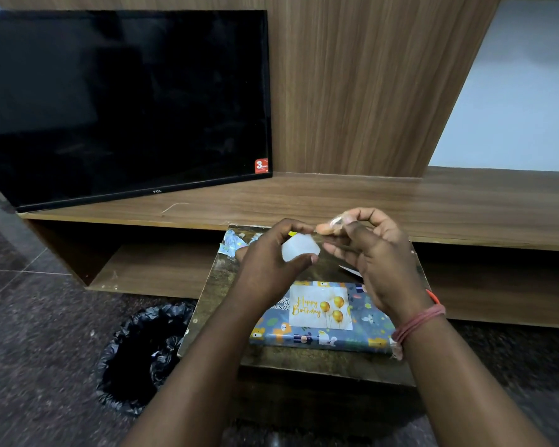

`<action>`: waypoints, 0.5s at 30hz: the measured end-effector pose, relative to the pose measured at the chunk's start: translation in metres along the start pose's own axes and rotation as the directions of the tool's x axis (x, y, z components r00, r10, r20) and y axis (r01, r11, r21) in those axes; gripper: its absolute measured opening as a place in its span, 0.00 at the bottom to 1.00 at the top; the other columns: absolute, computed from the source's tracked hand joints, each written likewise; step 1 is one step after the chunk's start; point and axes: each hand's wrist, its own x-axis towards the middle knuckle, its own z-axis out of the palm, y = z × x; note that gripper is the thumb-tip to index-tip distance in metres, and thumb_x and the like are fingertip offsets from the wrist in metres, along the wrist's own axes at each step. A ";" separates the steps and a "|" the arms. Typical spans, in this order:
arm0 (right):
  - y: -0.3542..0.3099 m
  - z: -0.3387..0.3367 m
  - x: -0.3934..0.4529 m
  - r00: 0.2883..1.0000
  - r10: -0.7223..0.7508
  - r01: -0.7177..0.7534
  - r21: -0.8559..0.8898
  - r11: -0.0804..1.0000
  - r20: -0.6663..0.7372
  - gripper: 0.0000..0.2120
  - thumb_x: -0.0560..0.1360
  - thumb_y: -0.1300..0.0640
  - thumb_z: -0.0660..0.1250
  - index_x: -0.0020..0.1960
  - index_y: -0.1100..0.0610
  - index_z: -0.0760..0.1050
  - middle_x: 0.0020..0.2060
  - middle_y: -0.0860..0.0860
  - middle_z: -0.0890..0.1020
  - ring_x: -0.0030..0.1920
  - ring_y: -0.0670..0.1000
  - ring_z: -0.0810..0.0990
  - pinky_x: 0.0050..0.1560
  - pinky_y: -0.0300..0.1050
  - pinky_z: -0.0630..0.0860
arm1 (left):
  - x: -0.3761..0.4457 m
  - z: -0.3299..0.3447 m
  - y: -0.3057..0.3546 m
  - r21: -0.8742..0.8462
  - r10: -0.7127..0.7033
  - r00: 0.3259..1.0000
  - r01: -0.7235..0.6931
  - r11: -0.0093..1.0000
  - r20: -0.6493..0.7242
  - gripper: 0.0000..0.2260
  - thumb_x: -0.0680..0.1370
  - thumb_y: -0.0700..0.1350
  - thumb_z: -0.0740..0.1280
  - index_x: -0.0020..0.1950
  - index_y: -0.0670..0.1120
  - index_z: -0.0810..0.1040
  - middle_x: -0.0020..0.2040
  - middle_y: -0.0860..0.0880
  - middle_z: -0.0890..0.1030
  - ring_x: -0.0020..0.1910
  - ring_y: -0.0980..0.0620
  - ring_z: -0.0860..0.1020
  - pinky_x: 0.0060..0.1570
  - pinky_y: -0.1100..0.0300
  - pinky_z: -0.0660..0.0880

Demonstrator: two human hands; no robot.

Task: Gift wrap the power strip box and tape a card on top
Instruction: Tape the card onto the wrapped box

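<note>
Both hands, left hand (271, 256) and right hand (373, 253), pinch a tape strip (328, 229) above the wrapped box (362, 337); a card (320, 306) lies on the box.

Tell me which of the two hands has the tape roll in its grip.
The right hand, the one with the pink wristband: it pinches the small tape roll at its fingertips. The left hand holds only the clear strip pulled from it.

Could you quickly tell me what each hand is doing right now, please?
Left hand: fingers curled, pinching one end of a clear tape strip.
Right hand: fingers pinching the strip's other end.
</note>
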 end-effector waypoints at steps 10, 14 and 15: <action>0.003 0.003 -0.002 0.998 0.011 -0.009 -0.027 1.000 0.066 0.12 0.78 0.70 0.67 0.58 0.60 0.71 0.43 0.64 0.86 0.47 0.60 0.87 0.48 0.50 0.83 | 0.001 -0.001 0.000 -0.053 -0.034 0.999 0.035 0.998 0.012 0.15 0.70 0.62 0.73 0.55 0.61 0.81 0.54 0.63 0.83 0.57 0.55 0.81 0.63 0.38 0.74; 0.002 0.000 -0.002 0.998 -0.013 0.012 0.032 0.999 0.058 0.10 0.78 0.71 0.66 0.54 0.60 0.70 0.43 0.66 0.85 0.47 0.61 0.86 0.49 0.52 0.83 | 0.002 -0.005 0.000 -0.195 -0.060 0.998 0.065 0.979 0.036 0.11 0.75 0.45 0.77 0.55 0.56 0.83 0.55 0.59 0.84 0.58 0.55 0.81 0.60 0.41 0.78; 0.002 -0.002 -0.001 0.998 -0.043 0.041 0.032 0.999 0.051 0.09 0.78 0.70 0.66 0.54 0.61 0.70 0.43 0.66 0.85 0.48 0.62 0.86 0.54 0.55 0.82 | 0.002 -0.006 0.000 -0.224 -0.062 0.996 0.076 0.972 0.066 0.13 0.75 0.43 0.77 0.57 0.56 0.83 0.56 0.59 0.84 0.61 0.55 0.80 0.62 0.41 0.77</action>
